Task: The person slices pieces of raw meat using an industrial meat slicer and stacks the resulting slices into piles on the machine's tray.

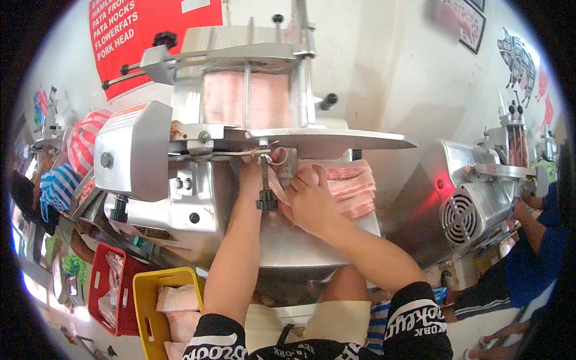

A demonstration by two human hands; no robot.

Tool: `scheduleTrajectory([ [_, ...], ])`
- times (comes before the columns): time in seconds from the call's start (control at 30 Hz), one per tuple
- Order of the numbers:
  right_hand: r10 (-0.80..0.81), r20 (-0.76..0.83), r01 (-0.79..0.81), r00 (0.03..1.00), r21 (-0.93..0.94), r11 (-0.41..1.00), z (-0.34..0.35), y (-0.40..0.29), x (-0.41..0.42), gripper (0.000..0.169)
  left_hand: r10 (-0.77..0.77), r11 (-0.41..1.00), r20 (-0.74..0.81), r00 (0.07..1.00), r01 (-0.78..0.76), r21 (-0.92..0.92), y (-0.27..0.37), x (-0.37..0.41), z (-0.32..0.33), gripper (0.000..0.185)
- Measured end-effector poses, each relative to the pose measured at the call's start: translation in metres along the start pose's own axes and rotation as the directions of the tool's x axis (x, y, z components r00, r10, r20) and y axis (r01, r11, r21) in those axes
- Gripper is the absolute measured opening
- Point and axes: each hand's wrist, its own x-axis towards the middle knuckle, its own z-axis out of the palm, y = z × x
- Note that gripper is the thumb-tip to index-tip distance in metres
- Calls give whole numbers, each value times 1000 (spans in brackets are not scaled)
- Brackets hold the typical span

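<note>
A metal meat slicer [274, 141] stands in front of me, with a block of pale pink pork [247, 100] upright in its carriage. Below the flat plate, my left hand [252, 164] reaches in behind a threaded rod with a black knob [267, 200]; its fingers are mostly hidden. A thin pork slice [275, 182] hangs between the hands, its lower end at my right hand [312, 198], which is closed on it. Beside the right hand's fingers, a layered pile of streaky pork slices [353, 189] lies on the slicer's metal tray [310, 252].
A second slicer [472, 193] is at the right, with a person's arm [528, 220] beside it. Low on the left are a yellow crate [144, 306] of pork slabs and a red crate [96, 288]. Striped plastic bags [63, 186] sit left of my slicer.
</note>
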Motion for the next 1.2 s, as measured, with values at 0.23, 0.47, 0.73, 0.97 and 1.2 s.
scheduleTrajectory([
  [0.23,-13,-261,18,965,17,1000,-13,5,2,67,-93,992,-48,994,89,-86,40,-52,58,26],
  [0.47,12,-328,-6,945,17,1000,-9,-3,-9,41,-155,938,137,978,189,-290,30,-33,17,19],
  [0.73,673,-42,-319,738,858,403,-59,62,-82,40,-393,918,238,888,365,154,90,-117,98,38],
  [0.97,845,61,-847,531,-7,532,-56,74,-90,59,-201,955,83,976,176,240,81,-91,81,30],
  [1.2,-184,-55,179,981,-75,981,-17,70,-74,66,-21,972,16,1000,24,-233,45,-57,63,32],
])
